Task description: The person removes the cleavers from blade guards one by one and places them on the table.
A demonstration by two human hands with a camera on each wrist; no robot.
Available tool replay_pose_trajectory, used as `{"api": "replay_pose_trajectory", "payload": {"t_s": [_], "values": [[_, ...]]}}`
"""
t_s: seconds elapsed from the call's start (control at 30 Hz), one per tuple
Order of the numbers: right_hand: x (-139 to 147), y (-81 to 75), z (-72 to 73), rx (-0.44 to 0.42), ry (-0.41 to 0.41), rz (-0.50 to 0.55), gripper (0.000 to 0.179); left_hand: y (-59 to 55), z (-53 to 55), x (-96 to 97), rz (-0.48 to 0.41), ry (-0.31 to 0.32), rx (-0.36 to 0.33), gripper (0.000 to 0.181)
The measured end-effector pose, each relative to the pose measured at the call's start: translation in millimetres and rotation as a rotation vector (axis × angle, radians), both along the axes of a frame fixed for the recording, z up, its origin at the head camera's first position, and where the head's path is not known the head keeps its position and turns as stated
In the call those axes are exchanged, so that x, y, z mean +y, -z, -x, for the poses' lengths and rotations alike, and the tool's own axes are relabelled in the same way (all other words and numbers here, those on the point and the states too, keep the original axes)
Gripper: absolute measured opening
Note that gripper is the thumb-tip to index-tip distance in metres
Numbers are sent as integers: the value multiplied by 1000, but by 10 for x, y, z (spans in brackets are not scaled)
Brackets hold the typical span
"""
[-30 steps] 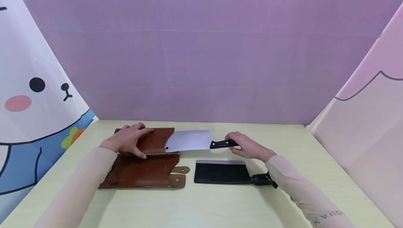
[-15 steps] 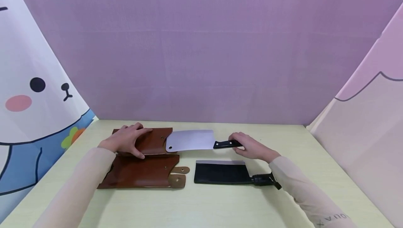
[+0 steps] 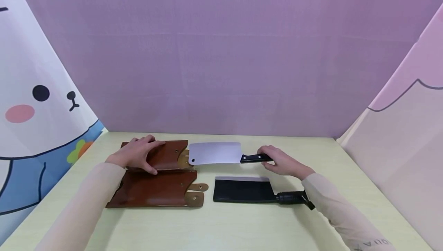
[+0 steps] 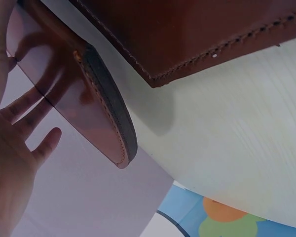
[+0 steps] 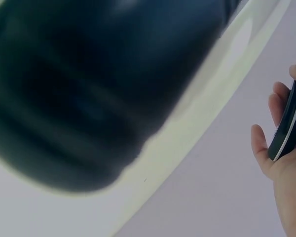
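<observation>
My left hand point(image 3: 140, 154) grips the farther brown leather knife sheath point(image 3: 171, 154) across its width, thumb on the near edge and fingers over the far edge. In the left wrist view the sheath's closed end point(image 4: 96, 108) is raised off the table. My right hand point(image 3: 282, 161) holds a cleaver by its black riveted handle point(image 3: 254, 158). The cleaver's bright blade point(image 3: 214, 153) lies flat-side up, its holed front end right at the sheath's mouth; whether they touch, I cannot tell. Tan inner leather point(image 3: 184, 160) shows at that mouth.
A second brown sheath point(image 3: 155, 189) with two snap straps point(image 3: 195, 199) lies nearer, beside the first. A second cleaver with a black blade point(image 3: 243, 190) lies under my right forearm; its handle point(image 5: 98, 89) looms blurred in the right wrist view. A purple backdrop point(image 3: 221, 70) stands behind the table.
The right hand has drawn the cleaver to the right, so its blade has come out of the sheath. My left hand and the sheath have shifted slightly left.
</observation>
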State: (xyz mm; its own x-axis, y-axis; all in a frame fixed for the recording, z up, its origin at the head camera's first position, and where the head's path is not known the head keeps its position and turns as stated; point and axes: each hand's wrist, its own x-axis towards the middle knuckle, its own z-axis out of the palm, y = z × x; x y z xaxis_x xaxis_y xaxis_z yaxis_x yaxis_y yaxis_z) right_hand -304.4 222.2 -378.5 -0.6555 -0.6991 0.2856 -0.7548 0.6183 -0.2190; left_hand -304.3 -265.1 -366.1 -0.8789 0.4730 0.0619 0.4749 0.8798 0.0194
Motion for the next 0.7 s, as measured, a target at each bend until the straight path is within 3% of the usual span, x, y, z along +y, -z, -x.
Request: {"api": "replay_pose_trajectory", "payload": {"t_s": [0.7], "values": [[242,62,18,34,17,20,23,-10,2,-21,3,10,70,95]]}}
